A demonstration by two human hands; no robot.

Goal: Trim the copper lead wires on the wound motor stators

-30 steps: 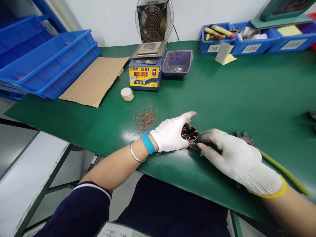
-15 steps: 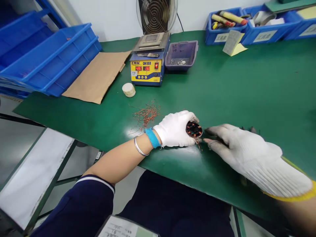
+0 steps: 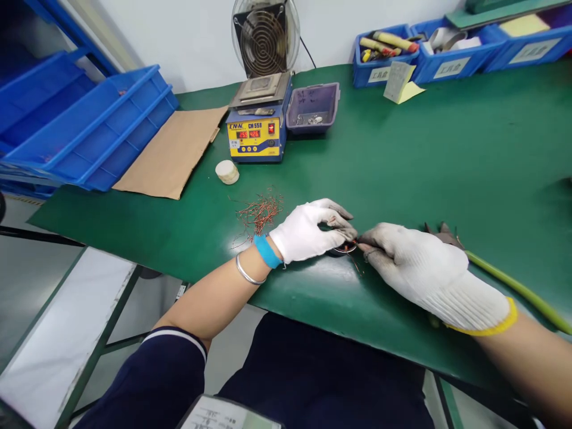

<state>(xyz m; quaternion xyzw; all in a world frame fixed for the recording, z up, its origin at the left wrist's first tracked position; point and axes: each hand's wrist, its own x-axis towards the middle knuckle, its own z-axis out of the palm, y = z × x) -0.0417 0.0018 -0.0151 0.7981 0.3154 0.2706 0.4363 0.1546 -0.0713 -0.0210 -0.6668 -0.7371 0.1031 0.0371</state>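
Note:
In a white glove with greyed fingertips, my left hand (image 3: pixel 308 231) curls over a small round motor stator (image 3: pixel 344 249) at the table's front. The fingers cover most of it; only its lower rim and some copper winding show. Loose copper wire ends (image 3: pixel 358 266) hang from its near side. My right hand (image 3: pixel 411 262), also gloved, has thumb and forefinger pinched together at the stator's right edge, where copper wire meets the fingertips. Behind this hand lies a pair of cutters (image 3: pixel 513 279) with green handles, partly hidden by the glove.
Copper wire scraps (image 3: pixel 260 213) lie left of my hands. Farther back are a round white piece (image 3: pixel 227 172), a blue and yellow solder pot (image 3: pixel 254 143), a purple tub (image 3: pixel 313 104) and a fan (image 3: pixel 263 42). Blue crates (image 3: pixel 98 125), cardboard (image 3: pixel 174 152) and blue bins (image 3: pixel 384 62) line the sides.
My left fingers have moved over the stator, which was facing up in view and is now mostly covered. My right hand has come left, its fingertips closing at the stator's edge.

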